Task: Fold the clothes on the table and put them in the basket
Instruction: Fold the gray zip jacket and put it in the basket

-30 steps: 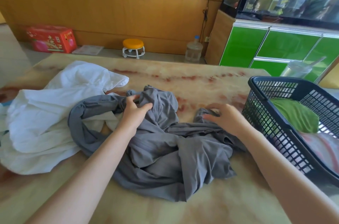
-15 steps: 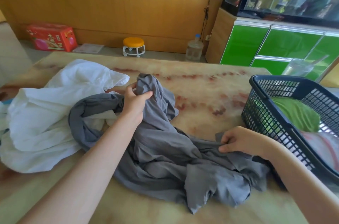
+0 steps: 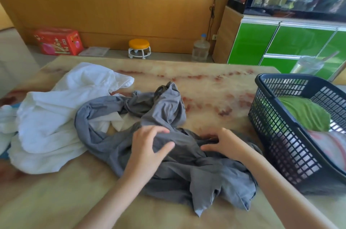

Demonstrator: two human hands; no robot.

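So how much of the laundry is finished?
Some looks done: a green garment and a pinkish one already lie in the basket. In hand: the left hand and right hand rest on the crumpled gray garment, not yet folded. Left: the white clothes piled on the table.

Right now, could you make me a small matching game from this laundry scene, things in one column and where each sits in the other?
Things:
1. grey garment
2. white garment
3. green cloth
4. orange stool

Places:
A. on the floor beyond the table
B. crumpled under both hands, mid-table
C. inside the dark basket
D. heaped on the table's left side

Pairs: 1-B, 2-D, 3-C, 4-A
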